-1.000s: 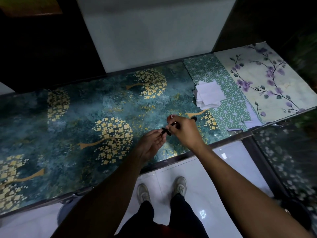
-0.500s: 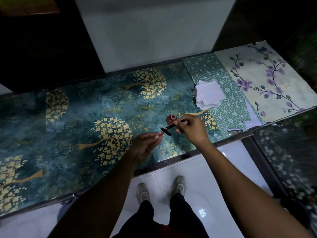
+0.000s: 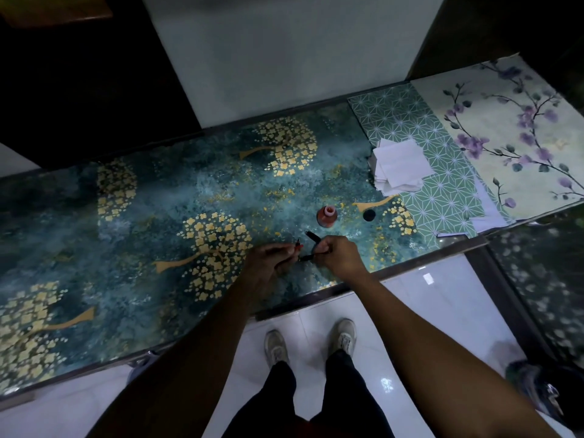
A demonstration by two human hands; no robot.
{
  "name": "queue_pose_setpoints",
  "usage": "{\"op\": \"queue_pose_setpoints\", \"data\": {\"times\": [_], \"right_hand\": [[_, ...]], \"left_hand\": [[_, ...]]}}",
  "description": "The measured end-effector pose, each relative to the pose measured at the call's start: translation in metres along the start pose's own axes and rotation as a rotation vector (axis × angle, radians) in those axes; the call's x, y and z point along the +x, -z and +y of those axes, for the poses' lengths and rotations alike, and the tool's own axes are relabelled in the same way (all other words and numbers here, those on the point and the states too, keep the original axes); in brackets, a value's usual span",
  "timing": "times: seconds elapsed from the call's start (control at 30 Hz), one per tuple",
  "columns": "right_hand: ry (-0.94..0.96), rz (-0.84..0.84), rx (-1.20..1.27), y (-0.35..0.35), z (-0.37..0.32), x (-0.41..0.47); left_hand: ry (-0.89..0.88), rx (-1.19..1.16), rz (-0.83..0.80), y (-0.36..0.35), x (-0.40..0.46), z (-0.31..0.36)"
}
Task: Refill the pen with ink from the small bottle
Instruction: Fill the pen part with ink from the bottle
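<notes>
ink bottle [image 3: 326,217], probably cap [image 3: 368,215], beyond hands [image 3: 336,251]

We see the small red ink bottle [image 3: 326,217] standing upright and uncapped, its black cap [image 3: 368,215] just beside it; the black pen [image 3: 313,238] lies tilted nearby.

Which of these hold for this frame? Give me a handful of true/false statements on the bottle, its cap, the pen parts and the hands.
1. The small ink bottle stands open on the table. True.
2. The black cap sits on the bottle. False: it lies on the table to the bottle's right.
3. The right hand holds a black pen part. True.
4. The left hand is flat on the table, empty. False: its fingertips pinch a small red-tipped piece.
5. The stack of white papers lies between the hands. False: it lies farther back, to the right.
</notes>
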State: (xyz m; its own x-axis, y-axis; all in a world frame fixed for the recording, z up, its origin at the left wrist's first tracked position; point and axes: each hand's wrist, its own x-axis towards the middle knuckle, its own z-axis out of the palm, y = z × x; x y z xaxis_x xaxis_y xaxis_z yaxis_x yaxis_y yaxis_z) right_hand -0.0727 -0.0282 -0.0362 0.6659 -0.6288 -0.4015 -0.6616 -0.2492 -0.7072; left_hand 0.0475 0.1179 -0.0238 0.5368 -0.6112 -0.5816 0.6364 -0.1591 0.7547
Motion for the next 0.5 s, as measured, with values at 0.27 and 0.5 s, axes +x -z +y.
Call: {"op": "queue_pose_setpoints", "data": {"times": [0.27,0.5], "right_hand": [[0.145,0.033,-0.269,-0.024,0.001,0.018],[0.171,0.274,-0.027,0.001,-0.01,0.008]], "left_hand": [[-0.031,-0.023,0.004,-0.001,0.004,0.008],[-0.071,-0.072,-0.023,-0.022,0.018,0.016]]}}
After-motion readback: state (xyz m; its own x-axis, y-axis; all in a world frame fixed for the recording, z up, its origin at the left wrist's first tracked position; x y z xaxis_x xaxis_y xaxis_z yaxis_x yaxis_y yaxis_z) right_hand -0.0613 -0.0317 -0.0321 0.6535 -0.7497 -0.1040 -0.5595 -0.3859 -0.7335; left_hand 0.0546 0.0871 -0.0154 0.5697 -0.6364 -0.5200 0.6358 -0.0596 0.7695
